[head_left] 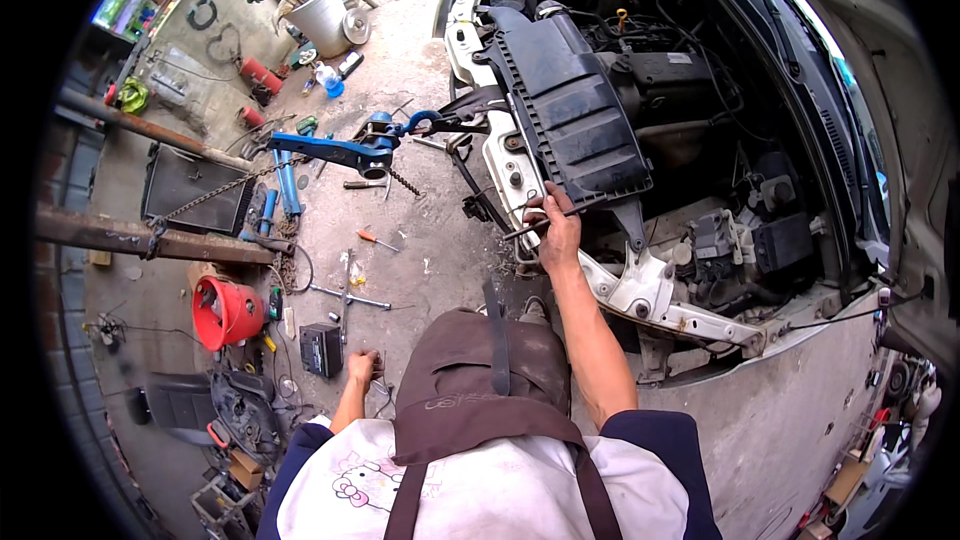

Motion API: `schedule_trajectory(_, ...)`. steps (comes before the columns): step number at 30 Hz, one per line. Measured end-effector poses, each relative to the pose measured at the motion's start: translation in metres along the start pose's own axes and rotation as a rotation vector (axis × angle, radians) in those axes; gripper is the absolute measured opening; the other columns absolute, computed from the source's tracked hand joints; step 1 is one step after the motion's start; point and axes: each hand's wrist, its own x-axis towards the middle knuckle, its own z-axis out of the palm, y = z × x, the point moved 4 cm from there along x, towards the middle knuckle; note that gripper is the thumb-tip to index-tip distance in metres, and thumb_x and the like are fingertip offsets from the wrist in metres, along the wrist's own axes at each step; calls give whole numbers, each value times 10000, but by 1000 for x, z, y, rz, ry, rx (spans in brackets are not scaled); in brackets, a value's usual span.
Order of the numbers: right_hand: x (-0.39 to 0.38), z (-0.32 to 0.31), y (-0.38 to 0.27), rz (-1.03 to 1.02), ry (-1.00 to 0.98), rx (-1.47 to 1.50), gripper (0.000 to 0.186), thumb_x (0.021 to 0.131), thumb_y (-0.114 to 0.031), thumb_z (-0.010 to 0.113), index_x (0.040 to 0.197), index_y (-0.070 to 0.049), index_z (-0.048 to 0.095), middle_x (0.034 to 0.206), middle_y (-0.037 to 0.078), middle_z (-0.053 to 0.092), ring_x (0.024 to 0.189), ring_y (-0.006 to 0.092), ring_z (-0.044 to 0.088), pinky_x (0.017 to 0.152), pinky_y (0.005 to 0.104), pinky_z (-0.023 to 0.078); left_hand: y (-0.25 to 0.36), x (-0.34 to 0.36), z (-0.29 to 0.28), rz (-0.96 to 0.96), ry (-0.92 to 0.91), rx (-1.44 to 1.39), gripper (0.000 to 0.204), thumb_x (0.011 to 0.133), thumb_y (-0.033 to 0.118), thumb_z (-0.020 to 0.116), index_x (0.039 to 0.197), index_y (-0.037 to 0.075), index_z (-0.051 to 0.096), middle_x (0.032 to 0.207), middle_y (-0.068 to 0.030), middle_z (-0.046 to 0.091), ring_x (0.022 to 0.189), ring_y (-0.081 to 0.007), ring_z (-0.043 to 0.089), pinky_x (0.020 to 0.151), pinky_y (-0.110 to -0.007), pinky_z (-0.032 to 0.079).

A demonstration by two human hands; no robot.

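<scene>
My right hand (560, 232) is closed around a thin dark rod (523, 232), held across the front edge of a car's open engine bay. Just beyond my fingers lies the ribbed black air filter housing (575, 105). Under the hand runs the car's white front panel (512, 155), its bumper and lights off. Low on my left, my left hand (364, 367) has its fingers curled; something thin and pale shows below it, too small to name. A small black box-shaped battery (321, 350) stands on the floor beside that hand.
A blue hoist tool (335, 150) with a chain hangs ahead left, by rusty steel beams (165, 240). On the floor are a cross wrench (348, 295), an orange-handled screwdriver (377, 240) and a red bucket (228, 312). The raised hood (905, 140) is at right.
</scene>
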Motion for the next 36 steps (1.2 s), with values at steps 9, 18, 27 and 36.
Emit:
schedule_trajectory(9, 121, 1, -45, -36, -61, -404, 319, 986, -100, 531, 1274, 35, 546, 882, 147, 689, 590, 197, 646, 572, 297, 526, -143, -126, 94, 36, 122, 97, 330, 905, 250, 666, 1066, -36, 701, 870, -97, 715, 769, -149, 643, 682, -306, 522)
schedule_trajectory(18, 153, -11, -78, 89, -53, -128, 193, 1008, -132, 492, 1160, -29, 550, 873, 150, 703, 654, 236, 661, 583, 344, 494, -233, -168, 123, -108, 214, 166, 350, 892, 252, 660, 1074, -45, 693, 872, -111, 719, 782, -166, 657, 685, -318, 523)
schedule_trajectory(27, 150, -37, -61, 1, 35, -517, 168, 958, -75, 575, 1025, 67, 515, 888, 192, 672, 691, 280, 700, 625, 365, 571, -169, -89, 130, 136, 121, 332, 400, 874, 283, 668, 1111, -39, 686, 877, -123, 723, 806, -181, 668, 706, -327, 519)
schedule_trajectory(36, 160, -35, -53, -63, -10, -662, 120, 912, -18, 596, 969, 71, 541, 819, 182, 662, 608, 288, 702, 537, 368, 571, -123, -104, 132, 113, 171, -88, 325, 905, 226, 617, 1037, -61, 695, 858, -121, 716, 759, -178, 663, 649, -330, 527)
